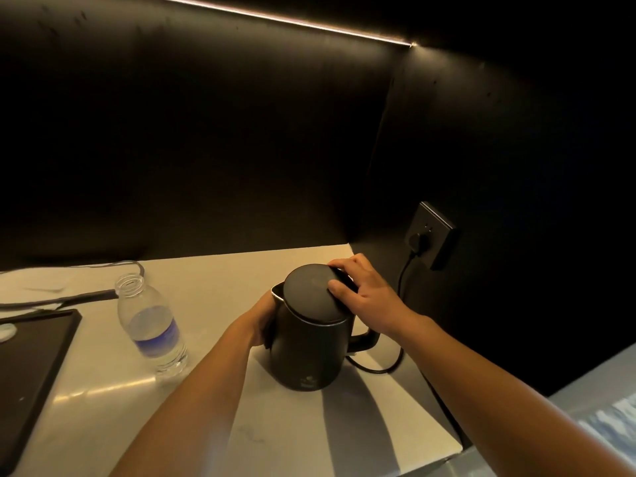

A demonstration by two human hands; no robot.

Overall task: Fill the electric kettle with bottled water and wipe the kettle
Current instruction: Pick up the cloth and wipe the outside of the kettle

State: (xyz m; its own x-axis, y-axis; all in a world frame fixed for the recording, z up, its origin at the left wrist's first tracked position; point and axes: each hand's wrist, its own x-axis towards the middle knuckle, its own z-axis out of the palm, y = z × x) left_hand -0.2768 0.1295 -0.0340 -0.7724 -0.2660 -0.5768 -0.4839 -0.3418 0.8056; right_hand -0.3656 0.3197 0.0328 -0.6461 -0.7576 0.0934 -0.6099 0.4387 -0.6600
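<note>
A black electric kettle (309,346) stands on the pale counter (213,373), its handle pointing right. Its round lid (311,292) is slightly tilted over the rim. My right hand (364,297) rests on the lid's right edge, thumb on top and fingers behind it. My left hand (263,320) grips the kettle's left side just below the spout. An uncapped clear water bottle (151,321) with a blue label stands upright to the left of the kettle, with little water visible inside.
A black tray (31,366) lies at the left edge. Grey cables (69,297) cross the counter behind it. A wall socket (435,234) holds a plug, and its black cord (399,339) loops down behind the kettle. Dark walls close the corner.
</note>
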